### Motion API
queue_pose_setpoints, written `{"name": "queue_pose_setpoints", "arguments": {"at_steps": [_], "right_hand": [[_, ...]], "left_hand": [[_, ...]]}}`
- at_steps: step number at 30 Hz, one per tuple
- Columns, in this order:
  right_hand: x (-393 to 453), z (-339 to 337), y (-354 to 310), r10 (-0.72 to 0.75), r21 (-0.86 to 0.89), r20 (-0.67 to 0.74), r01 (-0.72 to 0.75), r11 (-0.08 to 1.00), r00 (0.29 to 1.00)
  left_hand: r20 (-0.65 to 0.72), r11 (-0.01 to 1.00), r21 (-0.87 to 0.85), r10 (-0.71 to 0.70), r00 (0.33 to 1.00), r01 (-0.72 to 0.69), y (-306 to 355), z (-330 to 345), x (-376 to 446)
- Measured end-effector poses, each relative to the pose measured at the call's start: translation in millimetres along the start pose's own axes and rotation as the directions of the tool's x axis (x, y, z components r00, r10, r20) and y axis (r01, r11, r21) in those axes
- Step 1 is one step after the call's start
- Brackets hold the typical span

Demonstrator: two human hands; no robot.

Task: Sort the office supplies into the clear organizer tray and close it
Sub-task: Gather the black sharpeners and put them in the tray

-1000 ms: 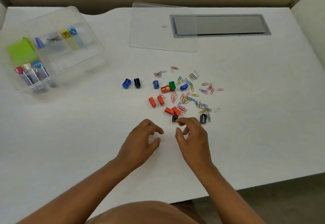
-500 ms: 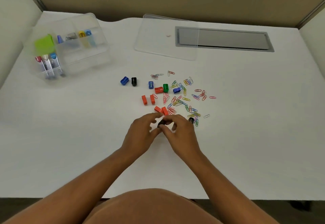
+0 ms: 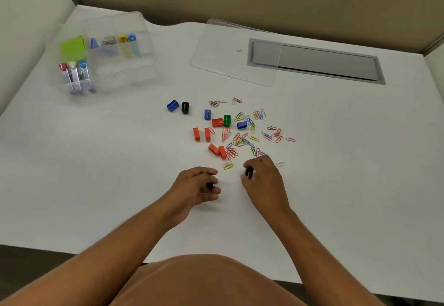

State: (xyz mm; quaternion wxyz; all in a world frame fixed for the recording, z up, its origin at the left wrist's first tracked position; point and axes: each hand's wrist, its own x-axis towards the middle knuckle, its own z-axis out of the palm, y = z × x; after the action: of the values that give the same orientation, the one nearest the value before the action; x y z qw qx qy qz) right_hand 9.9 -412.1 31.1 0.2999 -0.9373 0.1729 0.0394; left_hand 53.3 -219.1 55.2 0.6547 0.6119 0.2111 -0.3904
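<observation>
Clear organizer tray (image 3: 134, 70) open far left, lid (image 3: 230, 65) flat beside, sharpeners (image 3: 217, 122) and paper clips (image 3: 242, 141) scattered mid-table

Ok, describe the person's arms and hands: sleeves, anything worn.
Both forearms are bare up to the bottom edge of the picture: no sleeves show. The left hand and right hand wear no gloves, and I see no watch, bracelet or ring on either. No markings are visible. An orange-brown garment shows at the bottom edge, between the arms.
</observation>
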Motion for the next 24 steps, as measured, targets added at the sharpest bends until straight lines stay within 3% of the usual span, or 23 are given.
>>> {"name": "queue_pose_setpoints", "arguments": {"at_steps": [4, 7, 10, 12, 15, 19, 22, 24], "right_hand": [[-18, 1, -30, -0.043, 0.345, 0.062, 0.019, 0.938, 0.997], [-23, 5, -39, -0.087, 0.422, 0.122, 0.027, 0.906, 0.989], [-11, 0, -38, -0.158, 0.438, 0.282, 0.02, 0.899, 0.946], [4, -4, -39, -0.184, 0.361, 0.288, 0.071, 0.93, 0.94], [33, 1, -41, -0.133, 0.121, 0.125, 0.118, 0.986, 0.983], [56, 15, -48, -0.149, -0.128, 0.191, 0.175, 0.976, 0.97], [60, 14, -54, -0.121, -0.178, 0.147, 0.147, 0.973, 0.982], [59, 10, -60, -0.082, -0.111, 0.064, 0.089, 0.99, 0.995]], "left_hand": [[0.132, 0.994, -0.101, -0.02, 0.991, 0.033, -1, 1, -2], [0.162, 0.985, -0.166, -0.015, 0.987, 0.042, -1, -6, -1], [0.112, 0.979, -0.2, -0.016, 0.994, 0.038, -1, -19, 0], [0.052, 0.972, -0.233, -0.011, 0.999, 0.023, -1, -26, 1], [-0.022, 0.966, -0.258, 0.006, 1.0, -0.011, 0, -33, 2], [-0.015, 0.968, -0.247, 0.036, 0.999, -0.038, 0, -36, -3], [-0.022, 0.97, -0.233, 0.062, 0.998, -0.066, 0, -41, -6], [-0.034, 0.967, -0.24, 0.075, 0.997, -0.081, -1, -46, -7]]}}
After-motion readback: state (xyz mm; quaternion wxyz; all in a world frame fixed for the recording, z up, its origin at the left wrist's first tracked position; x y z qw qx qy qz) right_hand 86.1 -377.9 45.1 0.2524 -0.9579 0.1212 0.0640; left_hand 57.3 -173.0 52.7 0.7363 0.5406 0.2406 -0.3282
